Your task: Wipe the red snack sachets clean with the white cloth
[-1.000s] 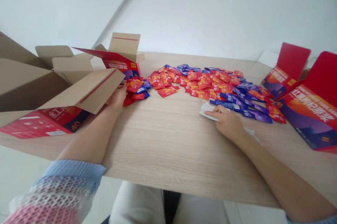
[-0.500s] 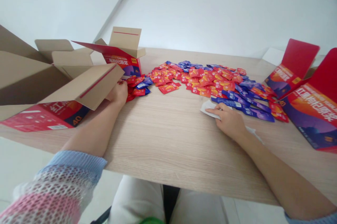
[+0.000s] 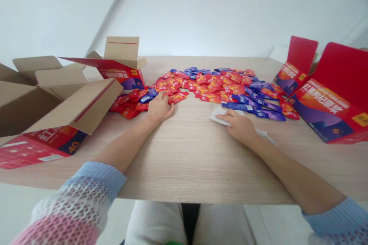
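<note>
My left hand [image 3: 161, 107] rests at the near left edge of the sachet pile. Its fingertips touch the red sachets [image 3: 177, 97], with thumb and fingers apart. Just left of it lies a smaller heap of red and blue sachets [image 3: 132, 104]. My right hand [image 3: 240, 125] is closed on a folded white tissue [image 3: 218, 116], pressed flat to the table in front of the blue sachets [image 3: 268, 114]. More white tissue [image 3: 266, 136] shows beneath my right wrist.
On the left stand an open carton [image 3: 61, 137] with raised flaps and a second open carton [image 3: 120, 75] behind it. Two red and purple cartons [image 3: 324, 107] [image 3: 290, 77] with lifted lids stand at the right. A white wall rises behind the table [image 3: 184, 160].
My left hand has moved right, away from beside the left carton's flap to the main pile. My right hand keeps the tissue in nearly the same place. The view has shifted slightly.
</note>
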{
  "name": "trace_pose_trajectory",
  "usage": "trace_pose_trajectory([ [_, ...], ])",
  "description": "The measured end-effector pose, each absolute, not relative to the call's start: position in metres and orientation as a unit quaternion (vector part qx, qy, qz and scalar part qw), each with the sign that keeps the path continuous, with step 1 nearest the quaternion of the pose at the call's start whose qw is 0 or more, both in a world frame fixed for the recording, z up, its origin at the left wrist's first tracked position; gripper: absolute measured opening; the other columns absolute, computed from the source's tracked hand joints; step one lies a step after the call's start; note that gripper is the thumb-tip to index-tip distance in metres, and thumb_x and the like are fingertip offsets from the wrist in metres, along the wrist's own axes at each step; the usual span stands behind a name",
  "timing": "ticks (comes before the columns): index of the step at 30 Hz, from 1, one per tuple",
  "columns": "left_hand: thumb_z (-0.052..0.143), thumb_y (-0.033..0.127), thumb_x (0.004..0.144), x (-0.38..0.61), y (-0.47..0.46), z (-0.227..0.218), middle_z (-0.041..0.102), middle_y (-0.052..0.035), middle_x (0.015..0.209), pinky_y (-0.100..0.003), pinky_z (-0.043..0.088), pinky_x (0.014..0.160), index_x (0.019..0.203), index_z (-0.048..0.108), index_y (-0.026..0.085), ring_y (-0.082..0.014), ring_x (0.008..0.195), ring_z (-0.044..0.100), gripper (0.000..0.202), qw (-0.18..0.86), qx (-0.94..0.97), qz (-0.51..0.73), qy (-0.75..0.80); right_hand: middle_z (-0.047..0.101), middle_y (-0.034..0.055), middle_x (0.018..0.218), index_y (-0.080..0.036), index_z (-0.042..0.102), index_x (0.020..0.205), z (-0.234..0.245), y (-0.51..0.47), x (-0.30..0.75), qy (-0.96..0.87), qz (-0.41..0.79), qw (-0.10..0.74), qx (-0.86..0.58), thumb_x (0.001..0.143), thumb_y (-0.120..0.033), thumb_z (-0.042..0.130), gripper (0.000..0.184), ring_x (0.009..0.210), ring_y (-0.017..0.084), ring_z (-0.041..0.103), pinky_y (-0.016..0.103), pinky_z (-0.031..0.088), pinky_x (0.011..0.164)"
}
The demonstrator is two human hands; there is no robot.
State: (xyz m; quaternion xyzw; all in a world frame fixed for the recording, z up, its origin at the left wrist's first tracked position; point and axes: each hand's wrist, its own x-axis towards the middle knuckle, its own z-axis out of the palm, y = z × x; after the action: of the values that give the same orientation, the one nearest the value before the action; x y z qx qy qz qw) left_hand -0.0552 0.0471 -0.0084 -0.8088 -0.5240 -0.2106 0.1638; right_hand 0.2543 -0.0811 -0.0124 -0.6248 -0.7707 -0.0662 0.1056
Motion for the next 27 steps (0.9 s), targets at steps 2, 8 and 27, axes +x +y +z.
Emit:
trace_pose_trajectory([
  [2, 0.043, 0.044, 0.088, -0.049, 0.06, -0.008, 0.053, -0.0154, 0.131, -0.036, 0.046, 0.08, 0.119, 0.059, 0.011, -0.0298, 0.104, 0.06, 0.047, 0.141, -0.817, -0.188, -0.527, 0.06, 0.0033, 0.117, -0.031, 0.057, 0.133, -0.013, -0.081, 0.252, -0.767, -0.066, 0.108, -0.629, 0.077, -0.007, 0.048, 0.061, 0.097, 0.02, 0.06, 0.027, 0.046, 0.067],
  [8, 0.045, 0.043, 0.087, -0.043, 0.084, -0.015, 0.063, -0.016, 0.117, -0.042, 0.043, 0.092, 0.12, 0.061, 0.011, -0.0336, 0.113, 0.052, 0.049, 0.106, -0.829, -0.17, -0.521, 0.06, 0.0055, 0.122, -0.023, 0.051, 0.138, -0.011, -0.083, 0.25, -0.76, -0.064, 0.126, -0.635, 0.077, -0.008, 0.046, 0.063, 0.106, 0.022, 0.059, 0.03, 0.049, 0.075],
  [27, 0.081, 0.057, 0.06, 0.019, -0.068, -0.008, 0.062, -0.016, 0.125, -0.042, 0.045, 0.093, 0.127, 0.046, 0.011, -0.0339, 0.109, 0.06, 0.089, -0.058, -0.824, -0.226, -0.516, 0.065, 0.0068, 0.11, -0.021, 0.063, 0.124, -0.017, -0.084, 0.236, -0.765, -0.037, 0.351, -0.539, 0.078, -0.008, 0.048, 0.05, 0.103, 0.023, 0.059, 0.038, 0.049, 0.091],
])
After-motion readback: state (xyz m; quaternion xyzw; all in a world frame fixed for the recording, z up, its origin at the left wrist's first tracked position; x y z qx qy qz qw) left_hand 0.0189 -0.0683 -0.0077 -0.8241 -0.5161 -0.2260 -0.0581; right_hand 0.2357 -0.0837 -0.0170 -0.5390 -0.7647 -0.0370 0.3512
